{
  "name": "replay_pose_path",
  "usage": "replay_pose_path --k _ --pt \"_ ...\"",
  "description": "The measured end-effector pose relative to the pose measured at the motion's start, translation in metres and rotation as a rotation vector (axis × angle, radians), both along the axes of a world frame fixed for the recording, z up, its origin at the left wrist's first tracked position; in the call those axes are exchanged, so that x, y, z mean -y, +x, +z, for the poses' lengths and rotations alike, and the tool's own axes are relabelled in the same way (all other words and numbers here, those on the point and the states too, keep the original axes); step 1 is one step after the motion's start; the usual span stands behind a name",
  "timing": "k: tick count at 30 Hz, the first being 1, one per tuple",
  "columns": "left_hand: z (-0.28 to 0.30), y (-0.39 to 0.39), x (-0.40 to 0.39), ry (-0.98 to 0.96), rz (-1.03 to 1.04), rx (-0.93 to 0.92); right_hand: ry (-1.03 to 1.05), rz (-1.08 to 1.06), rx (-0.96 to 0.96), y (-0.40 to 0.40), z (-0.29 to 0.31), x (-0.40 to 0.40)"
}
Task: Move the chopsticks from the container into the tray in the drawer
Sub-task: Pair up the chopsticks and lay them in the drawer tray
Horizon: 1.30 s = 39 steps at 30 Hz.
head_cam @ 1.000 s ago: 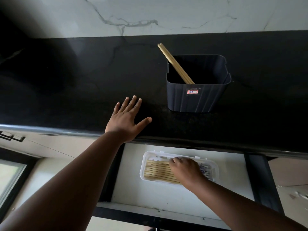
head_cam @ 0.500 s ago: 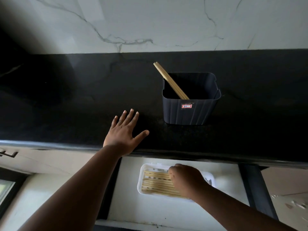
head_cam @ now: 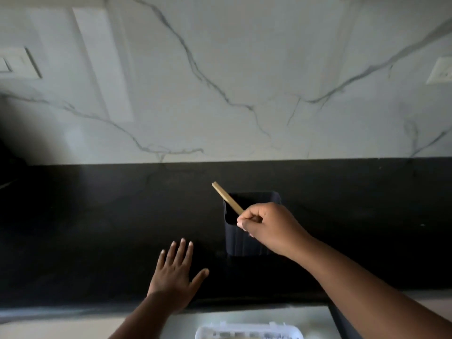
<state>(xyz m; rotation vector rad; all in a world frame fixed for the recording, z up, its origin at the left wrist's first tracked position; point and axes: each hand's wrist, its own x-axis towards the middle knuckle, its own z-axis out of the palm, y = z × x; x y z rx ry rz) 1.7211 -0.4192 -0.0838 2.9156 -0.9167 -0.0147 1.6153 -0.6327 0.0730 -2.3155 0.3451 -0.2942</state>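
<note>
A dark ribbed container (head_cam: 241,243) stands on the black counter (head_cam: 97,228). A pair of wooden chopsticks (head_cam: 226,196) leans out of it toward the upper left. My right hand (head_cam: 266,226) is over the container's mouth and pinches the chopsticks at mid-length. My left hand (head_cam: 175,277) rests flat on the counter near its front edge, fingers spread. At the bottom edge, the far rim of the white tray (head_cam: 247,332) shows in the open drawer (head_cam: 186,322); its contents are mostly cut off.
A white marble backsplash (head_cam: 220,81) rises behind the counter, with a switch plate (head_cam: 17,63) at the left and an outlet (head_cam: 440,70) at the right. The right forearm crosses over the drawer's right side.
My right hand has left the tray in the drawer, risen to the container and taken hold of the chopsticks. The view has tilted upward. My left hand stays on the counter.
</note>
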Motion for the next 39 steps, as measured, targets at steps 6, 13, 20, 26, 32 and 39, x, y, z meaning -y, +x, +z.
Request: replay_pose_path --k 6,13,20,26,32,39 --pt "0.022 -0.007 0.001 -0.019 -0.095 -0.026 -0.274 -0.143 -0.158 0.056 -0.004 -0.004" --pt "0.014 0.002 -0.002 0.020 -0.104 -0.049 -0.644 -0.123 -0.304 0.081 -0.009 -0.014" --pt "0.005 0.007 -0.002 0.027 -0.161 -0.092 -0.741 -0.174 -0.341 0.091 -0.016 -0.023" --pt "-0.006 0.015 -0.001 -0.083 -0.109 0.030 -0.617 -0.230 -0.354 0.099 -0.014 -0.022" --pt "-0.015 0.019 0.000 -0.069 -0.111 0.007 -0.476 -0.290 -0.354 0.102 -0.017 -0.014" --pt "-0.005 0.016 0.000 -0.051 -0.098 -0.032 -0.449 -0.326 -0.349 0.104 -0.021 -0.009"
